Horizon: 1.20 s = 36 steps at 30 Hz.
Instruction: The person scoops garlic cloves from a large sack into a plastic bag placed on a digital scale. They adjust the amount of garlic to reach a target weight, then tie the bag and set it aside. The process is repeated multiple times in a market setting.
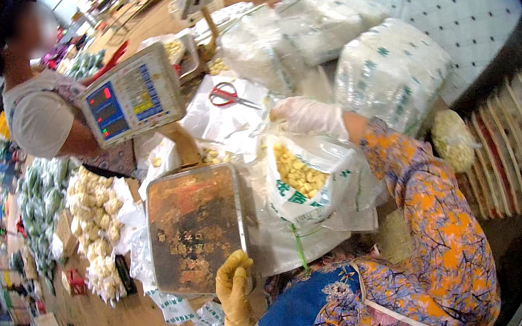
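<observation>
My right hand (312, 117), in a white glove, reaches past the open bag to white plastic sheeting. Its fingertips meet the plastic, but whether they grip it is unclear. Below that wrist stands an open white plastic bag (344, 191) with green print, full of what look like peeled garlic cloves (297, 170). My left hand (234, 292) wears a yellow glove and has its fingers curled together, with nothing visible in them. It is beside the near right corner of a worn, rust-stained scale platform (194, 221). Red-handled scissors (232, 96) lie on white plastic beyond the bag.
The scale's lit display (131, 96) rises behind the platform. Filled plastic bags (390, 72) are piled at the far right near stacked slatted crates (515, 144). Bagged pale produce (94, 214) lies on the left floor. A co-worker (43, 107) stands behind the display.
</observation>
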Motion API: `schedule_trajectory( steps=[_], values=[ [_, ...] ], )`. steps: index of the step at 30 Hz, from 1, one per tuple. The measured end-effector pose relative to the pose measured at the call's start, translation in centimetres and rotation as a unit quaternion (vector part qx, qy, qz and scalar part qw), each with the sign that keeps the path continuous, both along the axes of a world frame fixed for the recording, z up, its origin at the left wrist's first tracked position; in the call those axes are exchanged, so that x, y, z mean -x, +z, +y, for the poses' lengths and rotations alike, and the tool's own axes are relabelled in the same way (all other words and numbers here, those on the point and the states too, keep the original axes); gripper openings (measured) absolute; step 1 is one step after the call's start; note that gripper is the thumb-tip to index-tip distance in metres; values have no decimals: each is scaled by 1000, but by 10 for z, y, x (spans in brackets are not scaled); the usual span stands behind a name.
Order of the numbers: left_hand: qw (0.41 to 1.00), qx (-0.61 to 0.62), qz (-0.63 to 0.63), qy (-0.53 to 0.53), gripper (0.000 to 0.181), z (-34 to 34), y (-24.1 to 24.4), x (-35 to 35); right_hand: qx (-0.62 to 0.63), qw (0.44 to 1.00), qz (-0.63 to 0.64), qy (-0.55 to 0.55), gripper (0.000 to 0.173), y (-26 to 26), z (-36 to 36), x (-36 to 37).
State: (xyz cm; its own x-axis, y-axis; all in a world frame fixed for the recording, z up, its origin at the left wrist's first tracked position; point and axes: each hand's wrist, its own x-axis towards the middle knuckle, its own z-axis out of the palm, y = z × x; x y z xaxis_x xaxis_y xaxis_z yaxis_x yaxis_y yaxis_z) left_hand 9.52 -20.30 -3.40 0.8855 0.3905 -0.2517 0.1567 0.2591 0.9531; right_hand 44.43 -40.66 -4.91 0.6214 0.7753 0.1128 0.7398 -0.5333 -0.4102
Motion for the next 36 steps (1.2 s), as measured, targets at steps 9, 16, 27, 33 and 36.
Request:
schedule_trajectory(
  steps=[9, 16, 27, 33, 36],
  values=[
    [979, 0, 79, 189, 24, 3, -18, 71, 353, 920, -134, 101, 21, -88, 93, -57],
    [985, 19, 65, 160, 24, 22, -18, 60, 53, 998, -19, -3, 17, -9, 79, -48],
    [995, -28, -11, -97, 28, 52, 5, -9, -336, 895, 269, -115, 16, 102, 19, 2],
    [963, 93, -91, -237, 52, 62, -11, -41, -169, 953, -190, 165, 10, 96, 65, 134],
    [904, 363, -60, -220, 45, 78, -9, -56, -55, 963, -190, 180, 16, 57, 98, 206]
  ],
)
